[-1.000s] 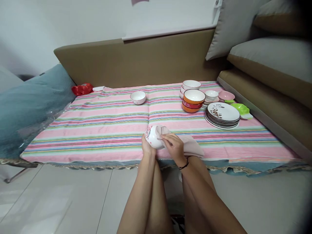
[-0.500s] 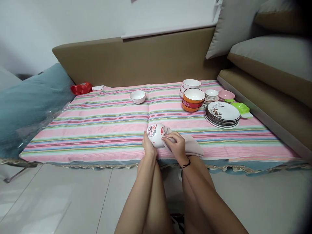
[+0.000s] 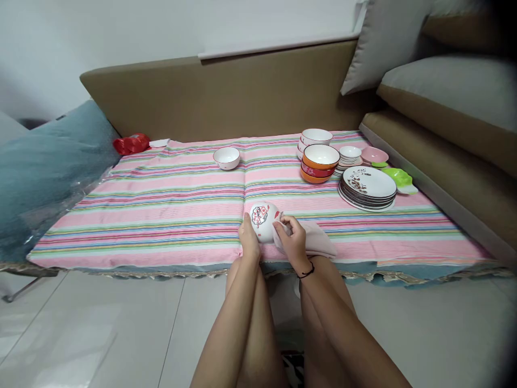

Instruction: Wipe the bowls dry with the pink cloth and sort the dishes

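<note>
A white bowl (image 3: 264,222) with a red and black printed pattern is tipped so that its outer side faces me, just above my knees. My left hand (image 3: 249,237) grips it by its left side. At its right edge my right hand (image 3: 293,237) pinches a pale pink cloth (image 3: 319,240) against the bowl. The rest of the cloth trails off to the right over the edge of the striped cover. The bowl's inside and some of my left fingers are hidden.
Another white bowl (image 3: 226,158) stands farther back. To the right are stacked orange and red bowls (image 3: 321,164), white bowls (image 3: 316,136), small dishes (image 3: 349,154), patterned plates (image 3: 369,183), a pink bowl (image 3: 375,156) and a green dish (image 3: 399,178). A red plastic bundle (image 3: 131,144) lies at the back left.
The bowl has turned slightly and its print has shifted right. My right hand with the cloth has moved a little off the bowl's face toward its right edge.
</note>
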`<action>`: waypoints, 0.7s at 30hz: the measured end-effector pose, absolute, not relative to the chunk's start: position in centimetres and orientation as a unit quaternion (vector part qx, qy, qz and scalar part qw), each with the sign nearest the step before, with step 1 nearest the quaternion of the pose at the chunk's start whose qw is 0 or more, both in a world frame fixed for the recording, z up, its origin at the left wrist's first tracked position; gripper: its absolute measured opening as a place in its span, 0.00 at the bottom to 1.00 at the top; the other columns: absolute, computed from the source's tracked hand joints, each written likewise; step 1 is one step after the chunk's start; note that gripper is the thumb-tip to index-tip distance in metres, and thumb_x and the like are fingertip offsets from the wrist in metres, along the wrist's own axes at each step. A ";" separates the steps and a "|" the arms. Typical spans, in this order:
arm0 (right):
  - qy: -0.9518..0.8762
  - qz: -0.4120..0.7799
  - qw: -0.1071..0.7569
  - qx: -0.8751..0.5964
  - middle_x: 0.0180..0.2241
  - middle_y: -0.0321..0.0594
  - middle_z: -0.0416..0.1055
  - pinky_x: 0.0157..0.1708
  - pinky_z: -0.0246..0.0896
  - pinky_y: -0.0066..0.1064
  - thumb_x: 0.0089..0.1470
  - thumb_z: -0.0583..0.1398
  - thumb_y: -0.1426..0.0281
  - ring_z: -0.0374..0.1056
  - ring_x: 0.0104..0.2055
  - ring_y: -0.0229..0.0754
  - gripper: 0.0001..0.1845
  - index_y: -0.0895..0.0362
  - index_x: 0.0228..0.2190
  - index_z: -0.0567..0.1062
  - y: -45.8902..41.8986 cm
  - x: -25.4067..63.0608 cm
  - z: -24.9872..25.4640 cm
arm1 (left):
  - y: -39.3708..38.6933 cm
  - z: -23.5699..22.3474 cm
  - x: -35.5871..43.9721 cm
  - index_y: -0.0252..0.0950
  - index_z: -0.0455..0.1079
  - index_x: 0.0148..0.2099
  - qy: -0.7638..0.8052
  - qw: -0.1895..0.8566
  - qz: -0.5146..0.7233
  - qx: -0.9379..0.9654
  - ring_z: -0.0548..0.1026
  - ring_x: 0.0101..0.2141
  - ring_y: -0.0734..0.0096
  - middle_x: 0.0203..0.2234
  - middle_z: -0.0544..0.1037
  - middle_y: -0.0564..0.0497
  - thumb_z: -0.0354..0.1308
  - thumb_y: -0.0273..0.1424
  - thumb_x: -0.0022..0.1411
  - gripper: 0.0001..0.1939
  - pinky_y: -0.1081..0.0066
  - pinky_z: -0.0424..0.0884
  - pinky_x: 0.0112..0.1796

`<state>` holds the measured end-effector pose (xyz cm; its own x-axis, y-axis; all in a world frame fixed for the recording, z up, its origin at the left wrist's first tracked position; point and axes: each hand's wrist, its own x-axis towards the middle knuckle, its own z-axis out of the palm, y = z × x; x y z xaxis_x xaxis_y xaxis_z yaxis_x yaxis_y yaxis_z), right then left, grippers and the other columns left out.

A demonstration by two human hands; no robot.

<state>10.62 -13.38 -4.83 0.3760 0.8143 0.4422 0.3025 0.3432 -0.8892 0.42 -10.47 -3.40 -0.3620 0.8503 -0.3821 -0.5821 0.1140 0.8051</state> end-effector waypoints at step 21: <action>-0.475 0.235 0.643 -0.552 0.26 0.35 0.68 0.36 0.62 0.32 0.52 0.62 0.60 0.65 0.32 0.40 0.13 0.56 0.26 0.69 -13.0 10.7 -4.9 | -10.9 -2.8 0.5 0.31 0.71 0.26 0.520 0.551 0.626 0.185 0.69 0.21 0.73 0.18 0.72 0.52 0.61 0.42 0.56 0.17 0.75 0.62 0.23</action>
<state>10.70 -13.02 -4.94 0.4378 0.8272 0.3523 0.2226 0.2799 -0.9339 0.53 -10.94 -2.80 -0.3245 0.8820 -0.3416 -0.4971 0.1482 0.8549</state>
